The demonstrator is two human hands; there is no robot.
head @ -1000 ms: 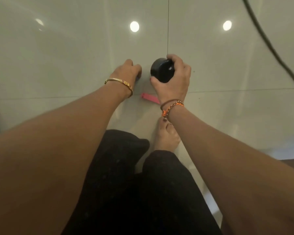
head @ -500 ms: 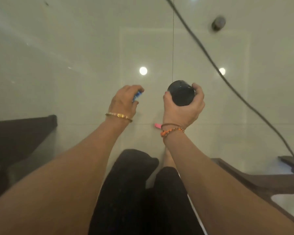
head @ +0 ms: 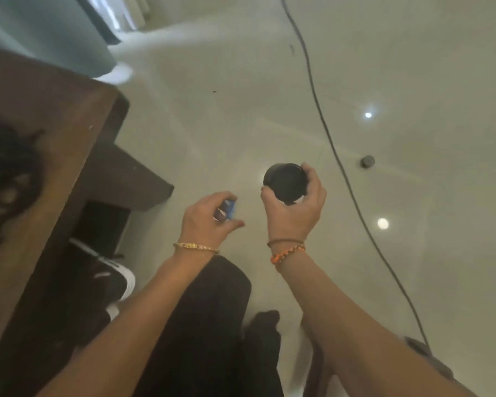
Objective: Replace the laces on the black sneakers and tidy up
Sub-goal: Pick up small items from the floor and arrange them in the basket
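Both hands raised over pale floor (head: pixel 212 124), apart, level with each other. Right hand (head: pixel 294 209) curled round black round container (head: pixel 285 181), thumb on near side, fingers over far rim; held clear of floor. Left hand (head: pixel 208 219) closed round small blue item (head: pixel 229 209), only a blue edge showing between fingers and thumb; identity not resolvable. Gold bangle (head: pixel 195 247) on left wrist, orange beaded band (head: pixel 287 253) plus thin brown cord on right wrist.

Left of left hand: dark wooden desk (head: pixel 49 167), blurred dark tangle lying on top, possibly laces, cannot confirm. Below desk edge, down-left of left hand: black sneaker (head: pixel 109 277) with white sole and white stripes, on floor, partly in shadow. Lace state on sneaker not visible.

Right of right hand: black cable (head: pixel 338 161) running diagonally across floor; small dark round object (head: pixel 367 161) just beyond cable. Below hands: black trouser legs (head: pixel 206 325). Heavy motion blur overall.
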